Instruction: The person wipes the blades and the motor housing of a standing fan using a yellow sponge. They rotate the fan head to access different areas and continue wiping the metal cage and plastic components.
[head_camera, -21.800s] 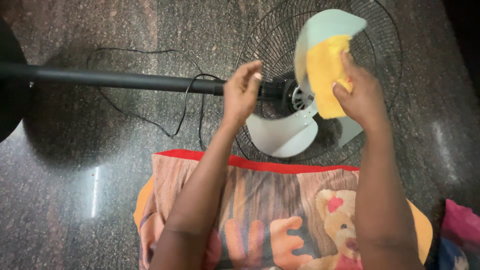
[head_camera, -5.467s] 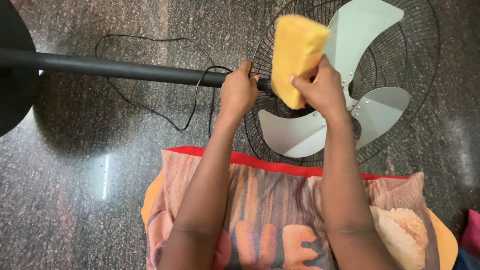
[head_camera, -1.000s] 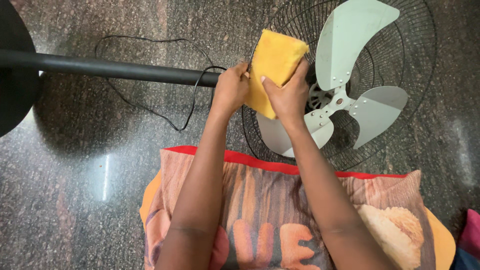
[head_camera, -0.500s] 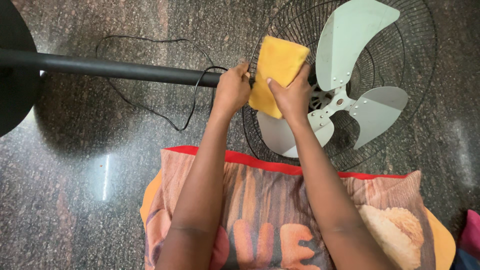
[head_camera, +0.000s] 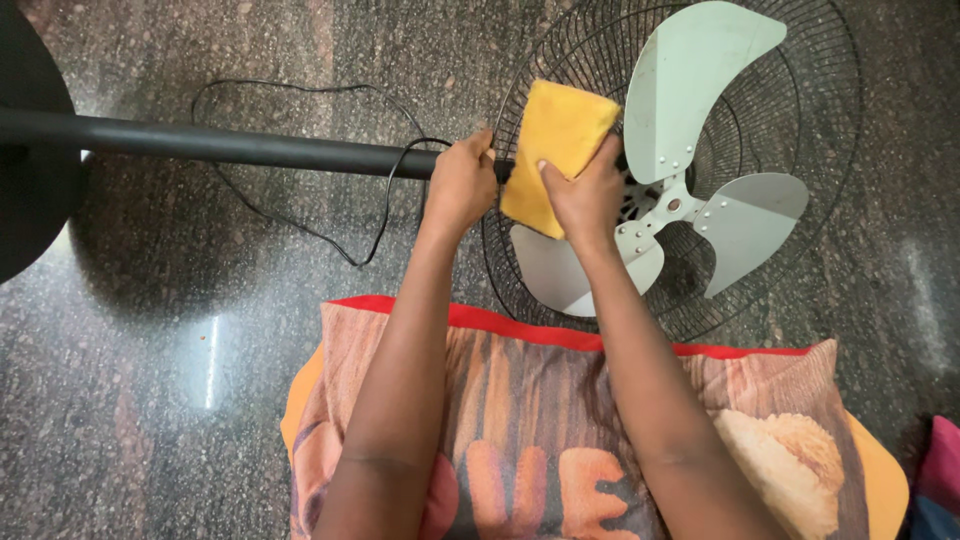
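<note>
Yellow cloth (head_camera: 556, 140) — slightly lower now

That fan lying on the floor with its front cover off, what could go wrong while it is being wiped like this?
The blades are bare, since only the rear wire guard is there; the right hand pressing the yellow cloth beside the hub could be nicked by a blade edge. The cloth might snag on the wires. The black cord loops loose on the floor by the pole that the left hand grips, and could catch.
</note>
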